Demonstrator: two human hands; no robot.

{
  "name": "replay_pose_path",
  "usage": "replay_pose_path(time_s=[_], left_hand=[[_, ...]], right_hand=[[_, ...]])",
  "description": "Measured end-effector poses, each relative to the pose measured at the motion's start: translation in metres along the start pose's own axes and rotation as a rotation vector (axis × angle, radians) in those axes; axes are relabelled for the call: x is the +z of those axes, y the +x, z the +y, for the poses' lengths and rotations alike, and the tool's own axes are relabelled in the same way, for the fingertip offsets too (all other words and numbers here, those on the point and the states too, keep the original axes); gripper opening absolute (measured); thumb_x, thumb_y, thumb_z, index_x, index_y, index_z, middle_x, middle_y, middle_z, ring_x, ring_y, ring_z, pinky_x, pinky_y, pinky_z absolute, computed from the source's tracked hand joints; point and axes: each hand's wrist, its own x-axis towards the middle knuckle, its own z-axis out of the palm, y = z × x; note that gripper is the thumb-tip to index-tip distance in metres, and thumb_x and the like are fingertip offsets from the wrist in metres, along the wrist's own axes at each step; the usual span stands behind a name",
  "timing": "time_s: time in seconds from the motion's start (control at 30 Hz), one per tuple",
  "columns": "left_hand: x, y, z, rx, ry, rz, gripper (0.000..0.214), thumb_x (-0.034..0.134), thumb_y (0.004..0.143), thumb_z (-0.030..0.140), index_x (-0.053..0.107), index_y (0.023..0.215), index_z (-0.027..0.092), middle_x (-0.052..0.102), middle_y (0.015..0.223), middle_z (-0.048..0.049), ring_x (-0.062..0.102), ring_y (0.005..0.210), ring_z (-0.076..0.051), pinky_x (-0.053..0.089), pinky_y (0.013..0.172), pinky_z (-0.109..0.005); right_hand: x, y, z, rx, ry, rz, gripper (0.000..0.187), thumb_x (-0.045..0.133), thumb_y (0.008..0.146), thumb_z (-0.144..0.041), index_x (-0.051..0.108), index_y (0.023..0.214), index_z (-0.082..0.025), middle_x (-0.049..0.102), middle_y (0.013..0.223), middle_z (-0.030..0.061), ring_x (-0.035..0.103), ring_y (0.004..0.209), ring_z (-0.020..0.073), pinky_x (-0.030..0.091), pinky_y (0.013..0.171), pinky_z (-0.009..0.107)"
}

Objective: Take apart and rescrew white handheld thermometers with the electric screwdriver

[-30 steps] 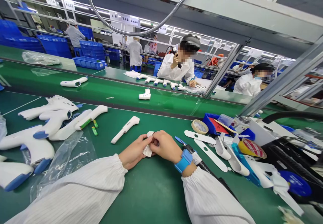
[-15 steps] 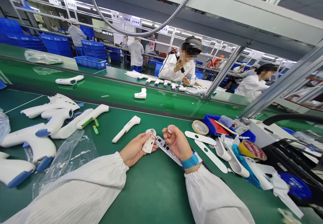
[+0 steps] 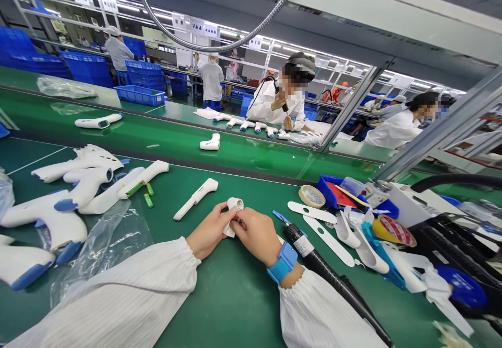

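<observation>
My left hand (image 3: pixel 209 231) is closed around a small white plastic thermometer housing (image 3: pixel 234 202), held just above the green table, its rounded end up. My right hand (image 3: pixel 257 233) is at the housing's right side, thumb and fingers pressed together against it. Whatever is between those fingertips is hidden. The long panel with the circuit board is mostly covered by the right hand. Beyond the left hand lies a slim white handle piece (image 3: pixel 196 199). Right of the right wrist, a black electric screwdriver (image 3: pixel 325 269) with a label rests on the table.
White and blue thermometer bodies (image 3: pixel 58 217), green batteries (image 3: pixel 148 200) and a clear plastic bag (image 3: pixel 113 243) lie at left. At right are white strips (image 3: pixel 328 242), a tape roll (image 3: pixel 311 196) and a blue tray (image 3: pixel 327 184). Across the green conveyor (image 3: pixel 164 141), a person (image 3: pixel 274 99) handles a tool.
My right hand has turned and moved left and down onto the housing, covering the circuit board panel. The screwdriver has come into view. Thermometers on the conveyor have shifted left.
</observation>
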Motion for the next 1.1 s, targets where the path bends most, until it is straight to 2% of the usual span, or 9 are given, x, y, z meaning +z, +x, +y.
replay_pose_path(time_s=[0.17, 0.37, 0.53, 0.63, 0.7, 0.77, 0.83, 0.97, 1.1], left_hand=[[-0.001, 0.001, -0.002, 0.012, 0.014, 0.005, 0.034, 0.057, 0.081, 0.032, 0.048, 0.111, 0.019, 0.065, 0.095, -0.0073, 0.061, 0.077, -0.015, 0.045, 0.071, -0.026], [-0.002, 0.000, -0.001, 0.010, 0.021, -0.033, 0.029, 0.060, 0.079, 0.032, 0.055, 0.102, 0.017, 0.065, 0.089, -0.0072, 0.061, 0.078, -0.016, 0.044, 0.066, -0.025], [-0.001, 0.003, -0.001, 0.040, 0.067, -0.041, 0.025, 0.054, 0.083, 0.034, 0.057, 0.095, 0.012, 0.064, 0.077, -0.0066, 0.059, 0.069, -0.015, 0.045, 0.065, -0.026], [0.000, 0.006, 0.003, 0.059, 0.100, -0.019, 0.034, 0.055, 0.081, 0.035, 0.052, 0.108, 0.014, 0.063, 0.082, -0.0072, 0.060, 0.077, -0.018, 0.045, 0.072, -0.030], [0.000, 0.007, 0.006, 0.165, 0.197, 0.059, 0.045, 0.062, 0.076, 0.033, 0.048, 0.117, 0.018, 0.061, 0.097, -0.0083, 0.056, 0.096, -0.022, 0.041, 0.084, -0.032], [-0.001, 0.006, 0.010, 0.396, 0.348, 0.171, 0.051, 0.067, 0.071, 0.030, 0.048, 0.119, 0.022, 0.053, 0.116, -0.0078, 0.043, 0.116, -0.023, 0.032, 0.095, -0.031], [-0.002, 0.002, 0.014, 0.580, 0.476, 0.214, 0.045, 0.067, 0.070, 0.030, 0.055, 0.112, 0.023, 0.051, 0.119, -0.0063, 0.040, 0.118, -0.023, 0.030, 0.097, -0.029], [0.003, -0.009, 0.019, 0.420, 0.521, -0.050, 0.025, 0.058, 0.077, 0.037, 0.065, 0.090, 0.017, 0.063, 0.083, -0.0043, 0.057, 0.080, -0.019, 0.044, 0.072, -0.027], [0.010, -0.016, 0.017, 0.297, 0.351, -0.171, 0.023, 0.056, 0.079, 0.035, 0.065, 0.092, 0.017, 0.066, 0.083, -0.0037, 0.059, 0.080, -0.016, 0.046, 0.076, -0.028]], right_hand=[[-0.002, 0.008, 0.004, -0.100, -0.101, -0.047, 0.013, 0.051, 0.078, -0.014, 0.056, 0.067, -0.019, 0.052, 0.063, -0.0011, 0.047, 0.059, 0.0117, 0.026, 0.053, 0.023], [0.001, 0.015, 0.015, -0.164, 0.031, -0.055, 0.013, 0.057, 0.065, -0.010, 0.051, 0.057, -0.018, 0.045, 0.055, -0.0065, 0.040, 0.051, 0.0074, 0.028, 0.050, 0.019], [0.004, 0.016, 0.023, -0.111, 0.250, 0.069, 0.010, 0.056, 0.067, -0.017, 0.050, 0.059, -0.018, 0.037, 0.050, -0.0080, 0.036, 0.047, 0.0068, 0.032, 0.048, 0.018], [-0.001, 0.015, 0.024, -0.039, 0.355, 0.180, 0.015, 0.050, 0.076, -0.029, 0.052, 0.067, -0.017, 0.032, 0.048, -0.0084, 0.032, 0.044, 0.0070, 0.032, 0.045, 0.019], [-0.006, 0.013, 0.023, -0.006, 0.394, 0.243, 0.019, 0.048, 0.079, -0.033, 0.053, 0.070, -0.017, 0.032, 0.049, -0.0080, 0.032, 0.044, 0.0071, 0.032, 0.044, 0.020], [-0.010, 0.009, 0.021, 0.006, 0.404, 0.286, 0.019, 0.048, 0.079, -0.033, 0.053, 0.070, -0.016, 0.031, 0.049, -0.0078, 0.031, 0.044, 0.0073, 0.032, 0.044, 0.020], [-0.013, 0.004, 0.017, -0.001, 0.388, 0.315, 0.018, 0.050, 0.079, -0.032, 0.055, 0.070, -0.017, 0.030, 0.049, -0.0080, 0.030, 0.044, 0.0075, 0.031, 0.044, 0.020], [-0.014, -0.005, 0.007, -0.063, 0.298, 0.361, 0.011, 0.056, 0.075, -0.026, 0.059, 0.068, -0.018, 0.033, 0.049, -0.0064, 0.033, 0.047, 0.0088, 0.030, 0.048, 0.022], [-0.013, -0.010, 0.001, -0.168, 0.118, 0.392, 0.012, 0.054, 0.076, -0.021, 0.064, 0.070, -0.019, 0.039, 0.051, -0.0041, 0.038, 0.049, 0.0099, 0.031, 0.053, 0.024]])
